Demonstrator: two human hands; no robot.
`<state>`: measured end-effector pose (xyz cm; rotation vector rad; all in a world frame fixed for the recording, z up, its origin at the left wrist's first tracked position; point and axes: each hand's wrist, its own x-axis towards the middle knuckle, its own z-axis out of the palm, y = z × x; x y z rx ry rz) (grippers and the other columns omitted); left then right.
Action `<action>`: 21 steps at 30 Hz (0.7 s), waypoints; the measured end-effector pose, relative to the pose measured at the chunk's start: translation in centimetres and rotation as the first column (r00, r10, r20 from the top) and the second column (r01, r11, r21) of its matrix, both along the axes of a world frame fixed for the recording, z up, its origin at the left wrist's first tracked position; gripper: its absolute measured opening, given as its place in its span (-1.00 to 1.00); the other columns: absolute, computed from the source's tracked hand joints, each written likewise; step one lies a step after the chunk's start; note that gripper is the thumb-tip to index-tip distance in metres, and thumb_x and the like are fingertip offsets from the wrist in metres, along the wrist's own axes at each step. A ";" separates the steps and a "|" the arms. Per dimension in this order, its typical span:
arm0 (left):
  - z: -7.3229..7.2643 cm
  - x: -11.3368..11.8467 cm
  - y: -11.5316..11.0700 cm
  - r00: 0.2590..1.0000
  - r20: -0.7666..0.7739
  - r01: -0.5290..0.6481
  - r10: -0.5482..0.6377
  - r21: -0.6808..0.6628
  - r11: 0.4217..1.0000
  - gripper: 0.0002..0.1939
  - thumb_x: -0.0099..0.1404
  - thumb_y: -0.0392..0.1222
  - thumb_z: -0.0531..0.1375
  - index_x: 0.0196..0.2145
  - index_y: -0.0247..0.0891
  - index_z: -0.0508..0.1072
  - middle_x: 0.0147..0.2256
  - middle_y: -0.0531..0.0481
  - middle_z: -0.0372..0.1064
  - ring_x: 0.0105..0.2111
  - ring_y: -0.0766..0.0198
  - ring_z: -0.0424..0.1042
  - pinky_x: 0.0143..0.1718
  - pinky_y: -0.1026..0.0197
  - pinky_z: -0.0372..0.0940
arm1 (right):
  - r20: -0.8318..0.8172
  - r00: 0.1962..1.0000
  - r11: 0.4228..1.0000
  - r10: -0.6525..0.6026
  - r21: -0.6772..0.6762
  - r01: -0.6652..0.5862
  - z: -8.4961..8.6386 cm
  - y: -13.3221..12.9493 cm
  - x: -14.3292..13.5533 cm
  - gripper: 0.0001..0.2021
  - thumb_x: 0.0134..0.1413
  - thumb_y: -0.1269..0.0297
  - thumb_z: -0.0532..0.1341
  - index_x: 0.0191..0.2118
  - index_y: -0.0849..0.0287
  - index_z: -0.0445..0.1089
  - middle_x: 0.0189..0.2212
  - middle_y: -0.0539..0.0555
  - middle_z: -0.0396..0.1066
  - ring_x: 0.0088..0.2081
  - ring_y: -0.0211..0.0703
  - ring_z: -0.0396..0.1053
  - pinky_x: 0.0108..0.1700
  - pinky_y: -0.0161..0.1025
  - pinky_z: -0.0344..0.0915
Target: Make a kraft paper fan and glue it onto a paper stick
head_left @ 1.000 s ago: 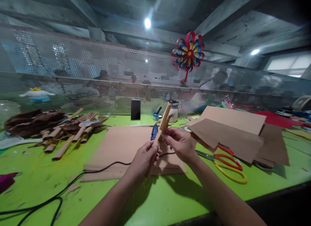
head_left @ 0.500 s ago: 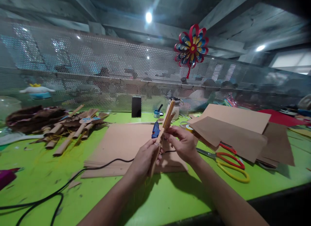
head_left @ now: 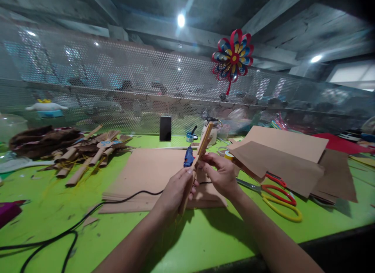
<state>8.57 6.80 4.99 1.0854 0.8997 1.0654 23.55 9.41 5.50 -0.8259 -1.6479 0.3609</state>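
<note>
Both hands hold up a brown kraft-paper craft piece (head_left: 204, 142), long and narrow, seen nearly edge-on and tilted. My left hand (head_left: 178, 187) is closed around its lower part, thumb on the near edge. The fingers of my right hand (head_left: 220, 172) are pinched against its right side, partly hidden behind the piece. Just beyond, a blue glue gun (head_left: 188, 156) rests over a stack of brown paper sheets (head_left: 146, 167), untouched. A black cord (head_left: 125, 198) runs across the stack to the left.
Scissors with red and yellow handles (head_left: 269, 189) lie right of my right hand, near loose brown sheets (head_left: 281, 163). At left are several paper craft pieces (head_left: 99, 149). A phone (head_left: 165, 129) and a white jar (head_left: 213, 135) stand behind on the green table (head_left: 117, 241).
The view has shifted very slightly. Both hands keep their hold on the paper piece, which has hardly moved.
</note>
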 end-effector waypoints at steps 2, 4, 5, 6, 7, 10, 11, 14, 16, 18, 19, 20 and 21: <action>0.0 0.0 0.0 1.000 -0.004 0.004 -0.004 0.007 1.000 -0.67 0.21 0.09 0.14 -0.28 -0.25 0.40 -0.46 0.00 0.37 -0.56 0.39 0.28 -0.56 0.38 0.20 | -0.004 1.000 1.000 -0.006 -0.011 0.006 0.0 0.0 -0.1 -0.92 0.10 0.32 0.22 -0.33 0.19 0.45 -0.36 0.09 0.48 -0.37 -0.18 0.41 -0.30 -0.27 0.38; 0.0 0.0 0.0 1.000 -0.014 0.005 -0.005 0.012 1.000 -0.66 0.21 0.09 0.13 -0.27 -0.26 0.40 -0.46 0.01 0.37 -0.57 0.40 0.27 -0.56 0.38 0.20 | -0.005 1.000 1.000 -0.015 -0.017 0.015 0.0 0.0 -0.1 -0.92 0.10 0.32 0.22 -0.34 0.19 0.45 -0.39 0.08 0.47 -0.40 -0.21 0.40 -0.34 -0.30 0.36; 0.0 0.0 0.0 1.000 -0.020 0.005 -0.005 0.009 1.000 -0.66 0.22 0.10 0.13 -0.27 -0.26 0.40 -0.46 0.01 0.37 -0.57 0.41 0.28 -0.56 0.39 0.20 | -0.003 1.000 1.000 -0.019 -0.020 0.019 0.0 0.0 -0.1 -0.92 0.10 0.32 0.22 -0.34 0.19 0.44 -0.40 0.07 0.47 -0.42 -0.22 0.39 -0.36 -0.31 0.35; 0.1 0.0 0.0 1.000 -0.024 0.003 -0.003 0.004 1.000 -0.65 0.22 0.10 0.12 -0.26 -0.26 0.40 -0.46 0.01 0.36 -0.57 0.41 0.28 -0.57 0.40 0.20 | 0.000 1.000 1.000 -0.022 -0.022 0.022 0.0 -0.1 -0.2 -0.92 0.10 0.32 0.22 -0.35 0.19 0.44 -0.41 0.06 0.47 -0.43 -0.23 0.39 -0.37 -0.32 0.34; 0.1 0.0 0.0 1.000 -0.029 -0.001 0.001 -0.002 1.000 -0.65 0.22 0.10 0.13 -0.26 -0.25 0.39 -0.46 0.01 0.36 -0.57 0.41 0.28 -0.57 0.40 0.19 | 0.002 1.000 1.000 -0.023 -0.021 0.023 0.0 -0.1 -0.2 -0.92 0.10 0.33 0.22 -0.35 0.19 0.44 -0.41 0.05 0.46 -0.43 -0.23 0.38 -0.37 -0.32 0.34; 0.0 0.0 0.0 0.999 -0.034 -0.015 0.014 -0.011 1.000 -0.66 0.21 0.10 0.13 -0.28 -0.25 0.38 -0.49 0.03 0.35 -0.59 0.42 0.27 -0.60 0.42 0.16 | 0.018 1.000 1.000 -0.013 -0.017 0.014 0.0 0.0 -0.2 -0.92 0.10 0.33 0.21 -0.33 0.19 0.44 -0.41 0.05 0.46 -0.42 -0.23 0.39 -0.35 -0.32 0.34; 0.0 0.1 0.0 0.999 -0.037 -0.019 0.019 -0.012 1.000 -0.67 0.21 0.09 0.13 -0.29 -0.25 0.37 -0.49 0.03 0.35 -0.60 0.42 0.26 -0.62 0.42 0.15 | 0.025 1.000 1.000 -0.011 -0.014 0.011 -0.1 0.0 -0.2 -0.92 0.11 0.33 0.21 -0.33 0.19 0.44 -0.41 0.05 0.46 -0.41 -0.23 0.39 -0.34 -0.31 0.34; -0.1 0.0 0.2 0.998 -0.058 -0.028 0.027 -0.011 1.000 -0.69 0.22 0.07 0.13 -0.32 -0.25 0.34 -0.52 0.05 0.33 -0.63 0.43 0.24 -0.66 0.43 0.11 | 0.043 0.999 1.000 -0.008 -0.005 0.008 0.0 0.0 -0.2 -0.92 0.10 0.33 0.20 -0.35 0.20 0.43 -0.41 0.06 0.46 -0.40 -0.21 0.39 -0.33 -0.30 0.35; -0.1 0.0 0.3 0.997 -0.069 -0.032 0.031 -0.006 0.999 -0.71 0.22 0.06 0.12 -0.33 -0.24 0.33 -0.54 0.07 0.32 -0.64 0.43 0.25 -0.67 0.43 0.10 | 0.058 0.998 1.000 -0.004 0.006 0.003 0.0 0.0 -0.2 -0.93 0.10 0.33 0.21 -0.35 0.19 0.43 -0.40 0.07 0.46 -0.39 -0.20 0.40 -0.32 -0.29 0.36; -0.1 0.0 0.3 0.996 -0.079 -0.035 0.035 -0.001 0.999 -0.71 0.21 0.07 0.13 -0.34 -0.24 0.32 -0.56 0.08 0.31 -0.65 0.43 0.25 -0.68 0.43 0.10 | 0.075 0.997 1.000 0.007 0.023 -0.009 0.1 0.0 -0.2 -0.93 0.10 0.35 0.20 -0.34 0.19 0.43 -0.39 0.08 0.46 -0.37 -0.18 0.41 -0.30 -0.27 0.36; 0.0 0.0 0.3 0.996 -0.085 -0.039 0.039 0.000 0.999 -0.70 0.20 0.07 0.14 -0.35 -0.24 0.32 -0.57 0.09 0.31 -0.65 0.43 0.24 -0.68 0.43 0.09 | 0.085 0.996 0.999 0.010 0.035 -0.013 0.1 0.0 -0.2 -0.93 0.10 0.36 0.20 -0.34 0.18 0.43 -0.38 0.09 0.46 -0.36 -0.18 0.40 -0.29 -0.27 0.36; 0.0 0.0 0.3 0.995 -0.091 -0.042 0.042 0.001 0.999 -0.70 0.19 0.07 0.15 -0.35 -0.24 0.32 -0.58 0.10 0.30 -0.66 0.43 0.24 -0.69 0.43 0.09 | 0.096 0.995 0.999 0.009 0.049 -0.014 0.1 0.0 -0.2 -0.93 0.10 0.36 0.19 -0.34 0.18 0.43 -0.38 0.09 0.46 -0.36 -0.18 0.40 -0.28 -0.26 0.35; 0.1 0.0 0.3 0.994 -0.095 -0.044 0.044 0.002 0.999 -0.70 0.17 0.07 0.17 -0.35 -0.24 0.32 -0.59 0.11 0.29 -0.67 0.43 0.23 -0.69 0.43 0.08 | 0.107 0.994 0.998 0.006 0.063 -0.012 0.1 0.0 -0.2 -0.93 0.11 0.37 0.19 -0.33 0.18 0.43 -0.38 0.09 0.45 -0.36 -0.18 0.40 -0.28 -0.25 0.35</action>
